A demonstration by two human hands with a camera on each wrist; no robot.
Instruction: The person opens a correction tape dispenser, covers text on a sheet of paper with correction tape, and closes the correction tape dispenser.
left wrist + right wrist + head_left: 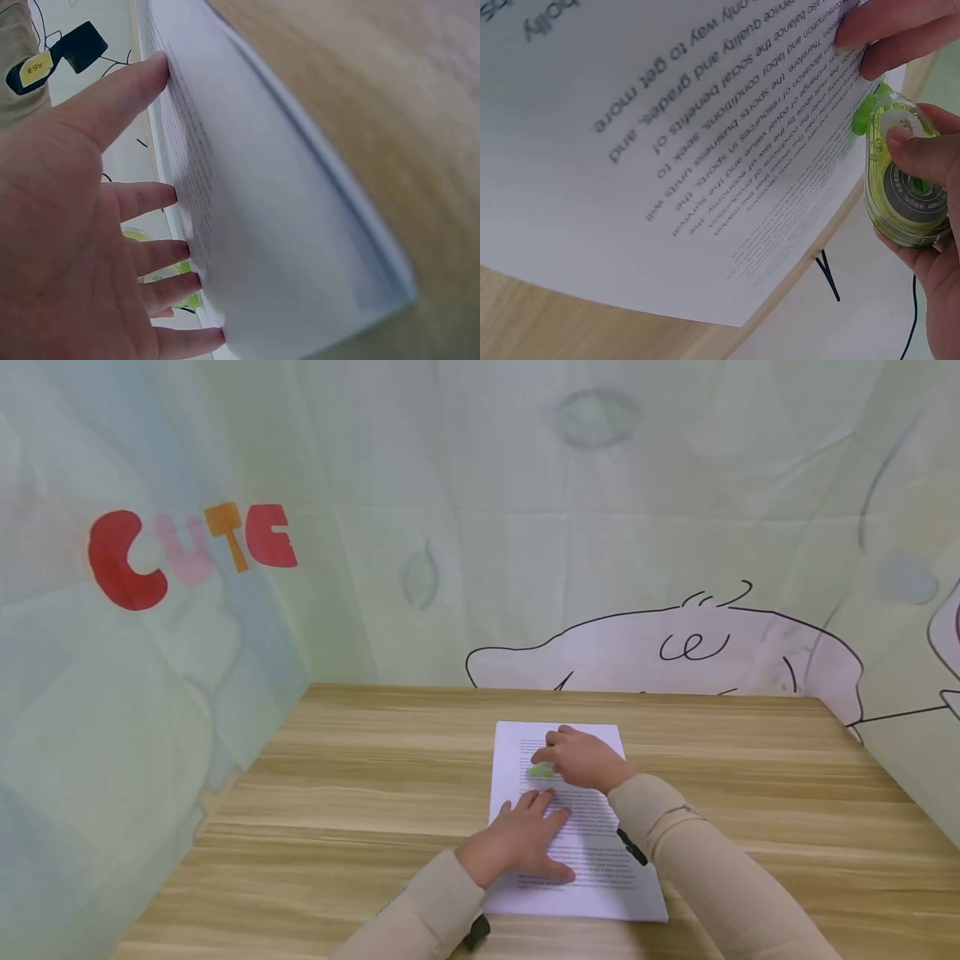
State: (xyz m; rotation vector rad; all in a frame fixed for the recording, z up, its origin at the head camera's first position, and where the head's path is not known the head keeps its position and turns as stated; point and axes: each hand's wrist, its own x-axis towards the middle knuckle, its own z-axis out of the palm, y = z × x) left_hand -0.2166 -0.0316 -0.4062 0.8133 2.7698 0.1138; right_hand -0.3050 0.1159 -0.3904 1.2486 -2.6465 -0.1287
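Observation:
A stack of printed paper [600, 903] lies on the wooden table, lines of text facing up. My right hand [588, 760] grips a clear yellow-green correction tape dispenser [906, 180], the thumb pressed on its flat side. The dispenser's green tip [864, 114] is at the text, near the top of the sheet in the head view. Two of the right fingers rest on the paper beside it. Lower on the page my left hand [525, 839] is spread out, fingertips touching the sheet, as the left wrist view also shows.
The wooden tabletop [360, 793] extends around the paper on all sides. Behind it hangs a pale green printed cloth [375, 568] with cartoon drawings and the coloured letters "CUTE" [127, 560]. Black wrist straps with small devices [79, 46] sit at the sleeves.

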